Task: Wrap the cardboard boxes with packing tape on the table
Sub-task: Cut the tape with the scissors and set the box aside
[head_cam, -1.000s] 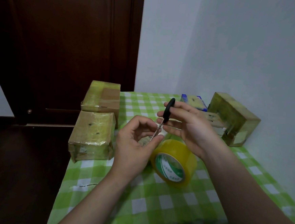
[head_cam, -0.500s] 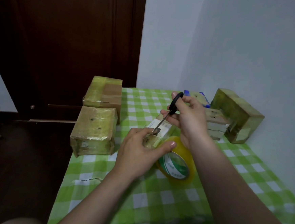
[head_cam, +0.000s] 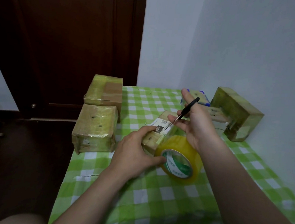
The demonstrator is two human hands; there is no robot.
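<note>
Fingers (head_cam: pixel 149 129) of my L hand (head_cam: pixel 135 150) clamp small box (head_cam: pixel 150 138), prob. light, stiff, best held at edges; R hand (head_cam: pixel 199 127) grips scissors (head_cam: pixel 187 109).

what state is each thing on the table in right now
labelled box, gripped by left hand, partly taped
scissors, held by right hand, tips over labelled box
tape roll, standing on edge
near left box, taped over
far left box, half taped
</note>
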